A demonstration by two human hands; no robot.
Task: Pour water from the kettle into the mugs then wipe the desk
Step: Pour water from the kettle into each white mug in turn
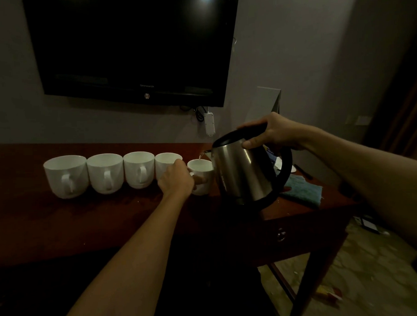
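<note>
Several white mugs stand in a row on the dark wooden desk (63, 224). My left hand (176, 180) grips the handle of the rightmost mug (201, 168). My right hand (272, 132) holds the black handle of a steel kettle (243, 170), tilted to the left above the desk. A thin stream of water runs from the spout into the rightmost mug. The leftmost mug (66, 175) and its neighbours stand with handles facing me. A blue cloth (303, 190) lies on the desk behind and right of the kettle.
A black television (132, 47) hangs on the wall above the desk. A white power strip (208, 123) hangs below it. The desk's right edge and a drawer knob (280, 235) are near the kettle. Floor with small litter shows at the lower right.
</note>
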